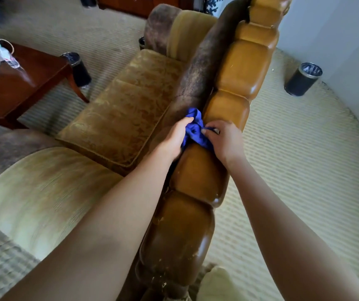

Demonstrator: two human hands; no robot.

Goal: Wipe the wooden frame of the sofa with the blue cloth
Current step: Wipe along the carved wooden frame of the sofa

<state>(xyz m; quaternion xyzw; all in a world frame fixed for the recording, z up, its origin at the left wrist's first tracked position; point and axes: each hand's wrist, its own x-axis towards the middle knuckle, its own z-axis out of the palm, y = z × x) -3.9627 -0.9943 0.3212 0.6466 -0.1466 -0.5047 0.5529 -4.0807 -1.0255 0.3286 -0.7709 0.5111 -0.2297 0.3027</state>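
Your left hand (175, 137) and right hand (225, 141) both grip the bunched blue cloth (194, 129) atop the wooden frame (237, 77). Bare carpet (293, 159) lies right of the frame's edge. A black lined bin (303, 79) stands there by the wall.

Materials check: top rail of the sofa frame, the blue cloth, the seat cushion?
Wooden frame: looks like carved wood with a glossy amber varnish, shown by highlights and pale chips nearer the camera. Blue cloth: soft woven fabric with a slight sheen; it crumples into folds. Seat cushion: gold upholstery with a raised floral pattern, probably brocade or velour.
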